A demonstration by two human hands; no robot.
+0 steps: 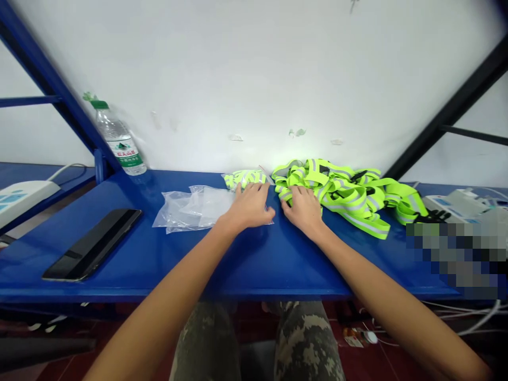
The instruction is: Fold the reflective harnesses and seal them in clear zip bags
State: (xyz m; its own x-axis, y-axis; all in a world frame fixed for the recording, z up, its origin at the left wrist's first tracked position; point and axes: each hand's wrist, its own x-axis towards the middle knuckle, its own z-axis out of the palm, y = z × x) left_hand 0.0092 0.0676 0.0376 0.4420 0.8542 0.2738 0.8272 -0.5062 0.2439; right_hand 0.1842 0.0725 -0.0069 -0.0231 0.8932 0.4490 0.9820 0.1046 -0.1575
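My left hand (251,206) lies palm down with its fingers stretched forward, over the right end of several clear plastic bags (186,209). Just beyond its fingertips is a packed bag (245,178) of folded yellow-green straps, against the wall. My right hand (304,210) rests with fingers spread on the left edge of a loose heap of yellow-green reflective straps (341,188). These straps have grey stripes and black buckles (436,216). Neither hand appears to grip anything, though the undersides of both are hidden.
A black phone (93,243) lies on the blue table (159,272) at left. Behind it a water bottle (121,140) stands against the white wall. A power strip (24,198) is at far left. White devices and cables (460,206) sit at the right edge, partly pixelated.
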